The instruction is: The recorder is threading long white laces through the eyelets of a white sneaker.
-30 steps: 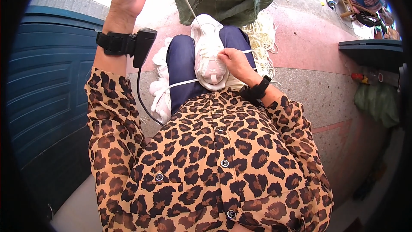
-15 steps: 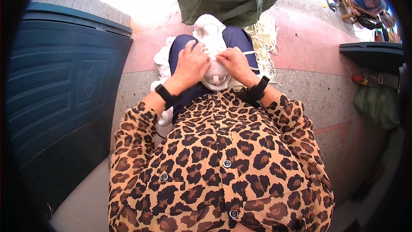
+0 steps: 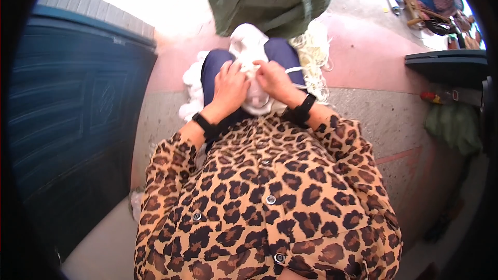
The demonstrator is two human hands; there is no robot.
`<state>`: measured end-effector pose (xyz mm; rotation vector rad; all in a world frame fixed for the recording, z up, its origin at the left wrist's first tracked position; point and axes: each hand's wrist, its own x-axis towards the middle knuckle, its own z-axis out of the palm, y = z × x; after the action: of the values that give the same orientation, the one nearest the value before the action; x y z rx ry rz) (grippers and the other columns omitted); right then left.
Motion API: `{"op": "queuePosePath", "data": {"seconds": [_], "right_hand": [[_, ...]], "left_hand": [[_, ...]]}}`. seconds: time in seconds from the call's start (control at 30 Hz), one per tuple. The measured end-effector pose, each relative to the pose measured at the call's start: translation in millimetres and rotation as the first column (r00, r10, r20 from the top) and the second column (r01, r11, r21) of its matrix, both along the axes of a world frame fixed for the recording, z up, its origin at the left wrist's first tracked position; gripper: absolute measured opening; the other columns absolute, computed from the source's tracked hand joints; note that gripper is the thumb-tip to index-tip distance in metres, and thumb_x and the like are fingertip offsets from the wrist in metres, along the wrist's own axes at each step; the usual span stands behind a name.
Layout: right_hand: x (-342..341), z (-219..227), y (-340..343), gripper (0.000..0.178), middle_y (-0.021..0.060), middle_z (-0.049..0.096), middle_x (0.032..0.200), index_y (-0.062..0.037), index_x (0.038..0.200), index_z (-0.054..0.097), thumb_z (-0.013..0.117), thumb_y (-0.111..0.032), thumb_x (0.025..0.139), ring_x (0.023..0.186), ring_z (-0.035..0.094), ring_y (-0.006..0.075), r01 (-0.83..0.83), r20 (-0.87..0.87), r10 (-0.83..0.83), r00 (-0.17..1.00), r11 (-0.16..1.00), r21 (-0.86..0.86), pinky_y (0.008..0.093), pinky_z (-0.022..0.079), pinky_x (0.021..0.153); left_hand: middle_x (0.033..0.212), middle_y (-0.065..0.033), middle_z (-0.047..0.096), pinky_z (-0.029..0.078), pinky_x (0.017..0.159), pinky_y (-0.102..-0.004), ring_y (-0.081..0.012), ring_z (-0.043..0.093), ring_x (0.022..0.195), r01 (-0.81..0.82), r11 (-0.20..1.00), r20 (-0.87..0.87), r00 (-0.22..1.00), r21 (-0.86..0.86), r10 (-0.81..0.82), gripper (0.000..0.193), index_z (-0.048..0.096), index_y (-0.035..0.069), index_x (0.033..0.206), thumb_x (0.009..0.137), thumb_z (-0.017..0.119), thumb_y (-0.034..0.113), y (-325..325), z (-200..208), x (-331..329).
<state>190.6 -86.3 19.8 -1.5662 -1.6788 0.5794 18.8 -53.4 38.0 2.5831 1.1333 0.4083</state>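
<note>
A white shoe (image 3: pixel 248 36) lies on my lap between my thighs, its toe pointing away from me and its heel near my belly. My left hand (image 3: pixel 232 87) rests on the left side of the shoe's opening, its fingers curled over it. Across from it, my right hand (image 3: pixel 275 80) is closed in a pinch above the lacing area. A white shoelace (image 3: pixel 295 69) runs out beside my right hand over my right thigh. The fingertips are slightly blurred, and the hands cover much of the shoe's middle.
More white shoes (image 3: pixel 193 80) are heaped left of my legs. A bundle of cream laces (image 3: pixel 316 57) hangs on the right. Ahead stands a big green sack (image 3: pixel 272 0). A dark blue door panel (image 3: pixel 78 103) is at left, and a green bag (image 3: pixel 454 127) lies at right.
My left hand has settled lower, its fingers closer against the shoe. The right hand has shifted slightly, its pinch raised a little off the shoe. The whole view has tilted slightly.
</note>
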Motion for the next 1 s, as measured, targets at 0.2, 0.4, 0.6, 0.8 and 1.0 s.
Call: {"op": "queuePosePath", "data": {"seconds": [0.2,0.4,0.6,0.8,1.0], "right_hand": [[-3.9,-5.7,7.5,0.028,0.017,0.059,0.083,-0.0044,0.096,0.06,0.058,-0.011,0.069,0.081,0.055,0.037,-0.068,-0.054,0.07,0.996,0.997,0.049,0.0434,0.044,0.07],[-11.1,13.5,9.6,0.033,0.0116,0.058,0.077,-0.0092,0.104,0.059,0.058,-0.013,0.071,0.078,0.056,0.0304,-0.043,0.065,0.048,0.997,0.997,-0.064,0.0411,0.04,0.066],[0.3,25.1,17.8,0.044,0.01,0.06,0.082,-0.0082,0.11,0.056,0.054,-0.017,0.067,0.084,0.056,0.0275,-0.25,-0.205,0.181,0.962,0.884,-0.396,0.0394,0.036,0.071],[19.6,29.6,7.3,0.041,0.0063,0.058,0.089,-0.0057,0.108,0.06,0.057,-0.016,0.068,0.083,0.053,0.0152,-0.446,-0.513,0.171,0.841,0.755,-0.48,0.0262,0.041,0.076],[62.3,32.2,-18.3,0.039,0.0023,0.058,0.094,-0.0006,0.115,0.054,0.061,-0.008,0.078,0.083,0.054,0.0085,-0.405,-0.843,-0.053,0.536,0.86,-0.311,0.0229,0.044,0.077]], "left_hand": [[0.111,-0.0148,0.054,0.038,0.088,-0.0442,-0.0353,0.045,0.106,0.042,0.999,0.191,0.981,-0.011,-0.04,0.019,0.061,0.0,0.088,0.076,0.061,0.015,9.3,-2.0,3.4],[0.091,-0.0146,0.055,0.043,0.076,-0.0371,-0.0271,0.054,0.084,-0.402,0.877,0.432,0.764,-0.262,0.479,0.011,0.053,0.0,0.092,0.09,0.048,0.01,21.9,25.1,-40.8],[0.096,-0.0082,0.057,0.046,0.069,-0.0273,-0.015,0.054,0.081,-0.041,0.617,0.608,-0.232,-0.786,0.759,0.019,0.053,0.004,0.095,0.095,0.045,0.022,50.1,88.3,-117.9],[0.069,0.0005,0.046,0.043,0.058,-0.0232,-0.0094,0.048,0.064,0.344,0.549,0.503,-0.22,-0.762,0.836,0.023,0.045,0.008,0.081,0.095,0.046,0.026,60.3,81.7,-193.4],[0.055,0.0045,0.032,0.025,0.033,-0.0206,-0.0067,0.029,0.04,-0.045,0.4,0.403,-0.13,-0.915,0.906,0.016,0.044,0.015,0.081,0.092,0.052,0.023,54.5,32.9,-248.4]]}}
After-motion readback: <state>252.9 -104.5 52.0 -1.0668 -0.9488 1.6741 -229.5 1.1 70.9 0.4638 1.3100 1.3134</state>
